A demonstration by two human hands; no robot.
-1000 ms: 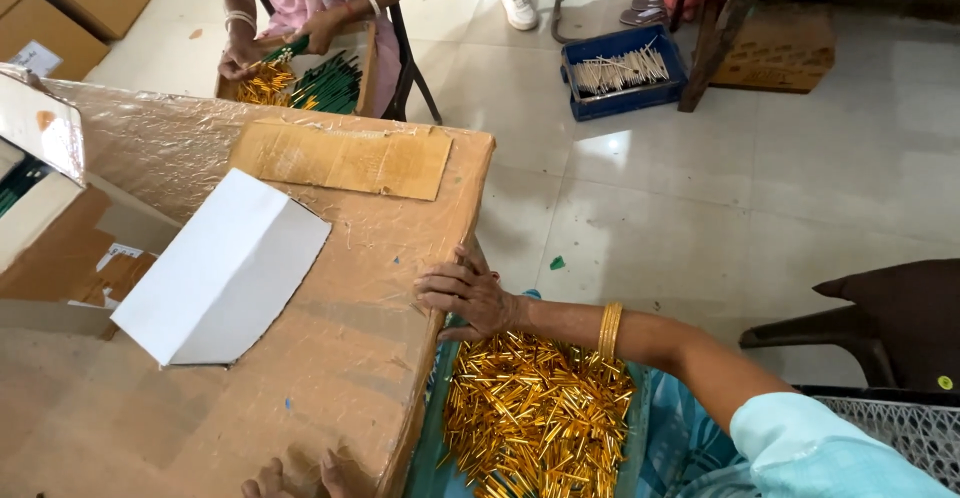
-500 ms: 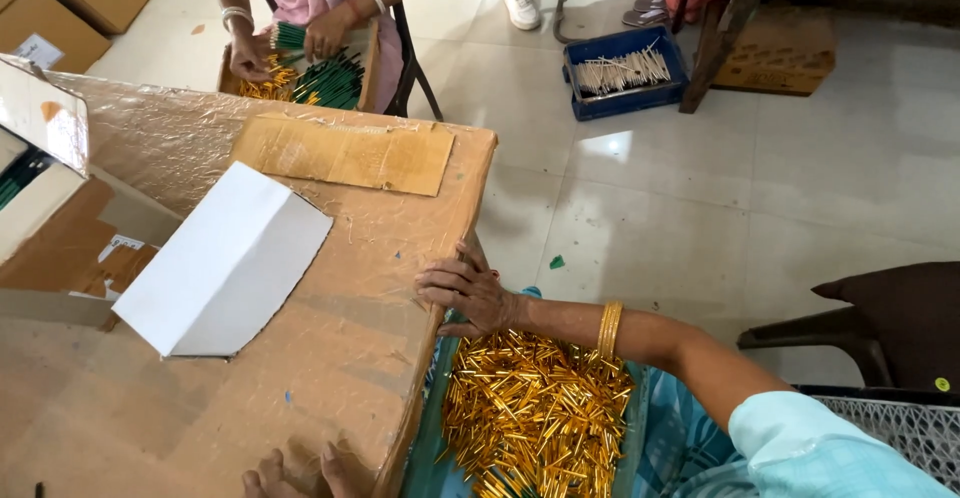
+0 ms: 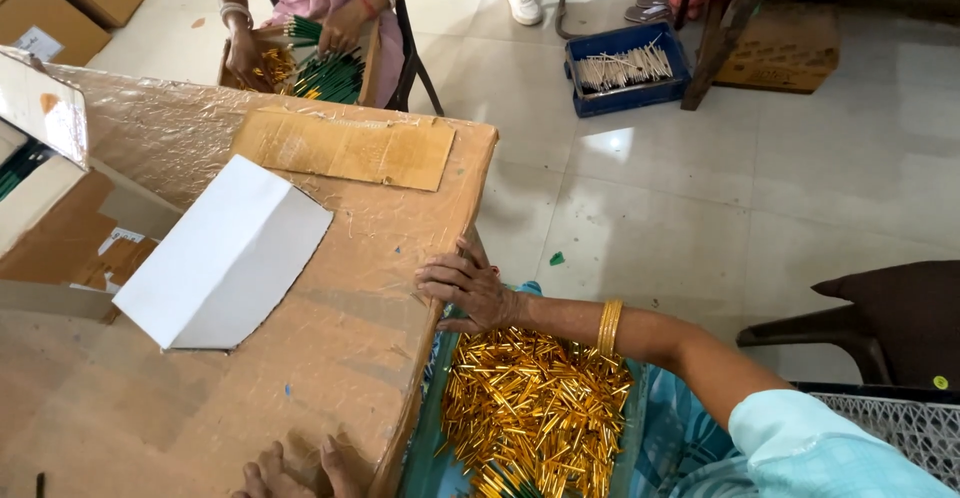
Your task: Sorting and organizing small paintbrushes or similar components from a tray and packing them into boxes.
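Tabletop (image 3: 200, 398) is showing as cardboard wrapped in clear tape, with a folded white card (image 3: 225, 255) lying near the middle and a flat brown cardboard strip (image 3: 345, 148) sitting toward the far edge. An open cardboard box (image 3: 50, 218) is sitting at the left side. Right hand (image 3: 465, 288) is resting on the right edge, and left hand (image 3: 295, 470) is touching the near edge.

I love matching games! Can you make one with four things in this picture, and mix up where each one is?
Things:
1. white folded card
2. gold tubes
3. blue crate
4. right hand

Places:
A. on the tiled floor, holding pale sticks
B. gripping the table's edge
C. lying on the brown table top
D. heaped on the person's lap

Pairs: 1-C, 2-D, 3-A, 4-B
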